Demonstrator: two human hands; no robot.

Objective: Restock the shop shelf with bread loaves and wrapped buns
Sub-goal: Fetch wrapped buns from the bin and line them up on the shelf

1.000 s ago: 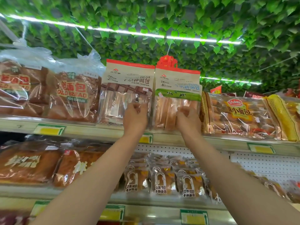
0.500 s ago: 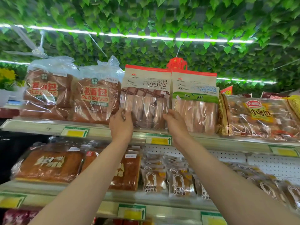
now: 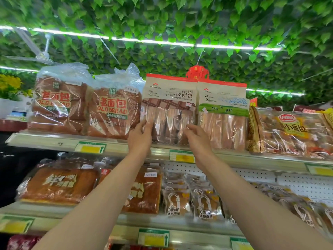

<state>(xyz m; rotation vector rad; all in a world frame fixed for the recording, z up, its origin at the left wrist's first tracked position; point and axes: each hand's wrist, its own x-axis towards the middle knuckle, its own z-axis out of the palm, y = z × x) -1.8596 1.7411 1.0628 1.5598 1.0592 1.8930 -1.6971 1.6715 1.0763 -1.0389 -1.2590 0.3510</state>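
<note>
A bread-stick pack with a chocolate pattern (image 3: 169,109) stands upright on the top shelf (image 3: 54,141). It sits between two Old Bread loaves (image 3: 115,109) and a matching milk bread-stick pack (image 3: 223,120). My left hand (image 3: 141,137) pinches the chocolate pack's lower left edge. In front of its lower right corner, my right hand (image 3: 196,137) hovers with loosely curled fingers that grip nothing. Whether they touch the wrapper is unclear.
Bags of small buns (image 3: 292,130) fill the top shelf's right side. The lower shelf (image 3: 126,222) holds flat brown loaves (image 3: 59,184) and several small wrapped buns (image 3: 205,204). Yellow price tags (image 3: 91,147) line the shelf edges. Leafy ceiling decor and a red ornament (image 3: 197,72) hang above.
My right hand moved from the milk pack to the chocolate pack's right edge, then loosened its grip. My left hand shifted to the pack's left edge. The view panned left.
</note>
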